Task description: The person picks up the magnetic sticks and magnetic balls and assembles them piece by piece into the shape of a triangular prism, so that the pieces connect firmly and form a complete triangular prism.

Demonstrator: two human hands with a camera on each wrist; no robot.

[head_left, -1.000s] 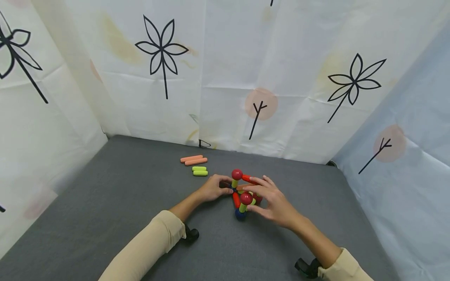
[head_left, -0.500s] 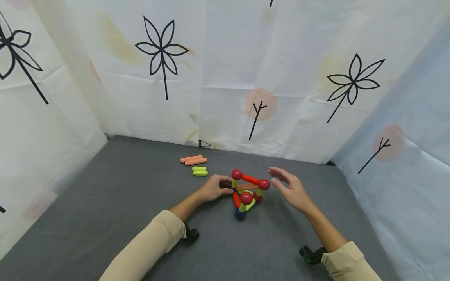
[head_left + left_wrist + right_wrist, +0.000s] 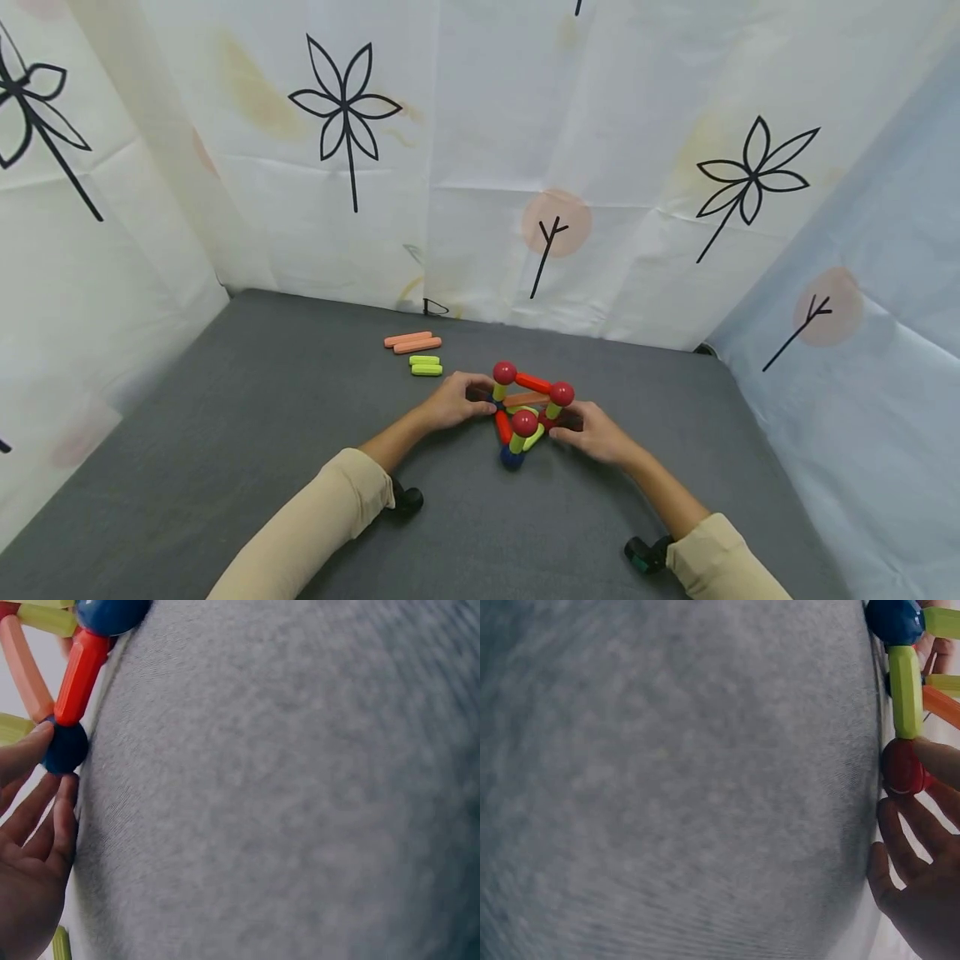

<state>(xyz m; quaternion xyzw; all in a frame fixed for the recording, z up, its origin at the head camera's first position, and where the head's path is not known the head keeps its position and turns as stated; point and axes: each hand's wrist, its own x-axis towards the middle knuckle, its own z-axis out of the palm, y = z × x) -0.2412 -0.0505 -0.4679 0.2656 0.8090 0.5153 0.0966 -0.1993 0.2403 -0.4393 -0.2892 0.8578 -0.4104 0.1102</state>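
Note:
A toy frame of coloured rods and balls stands on the grey table between my hands. My left hand [image 3: 452, 403] pinches the dark blue ball [image 3: 67, 748] at its back left base, thumb on one side and fingertips on the other. My right hand [image 3: 602, 435] has its thumb and fingers around the lower red ball [image 3: 902, 766] at the right base corner. Another blue ball [image 3: 512, 457] sits at the front. Short yellow-green rods rise from the base balls to three upper red balls; a red rod [image 3: 534, 382] joins the two rear ones.
Two orange rods [image 3: 417, 344] lie behind and left of the frame, with two short yellow-green rods [image 3: 427, 370] just in front of them. Patterned white cloth [image 3: 480, 150] walls in the grey table [image 3: 300, 375] at the back and sides.
My right hand has drawn away from the top of the frame to the right, then come down to the lower red ball. The left hand stays on its blue ball.

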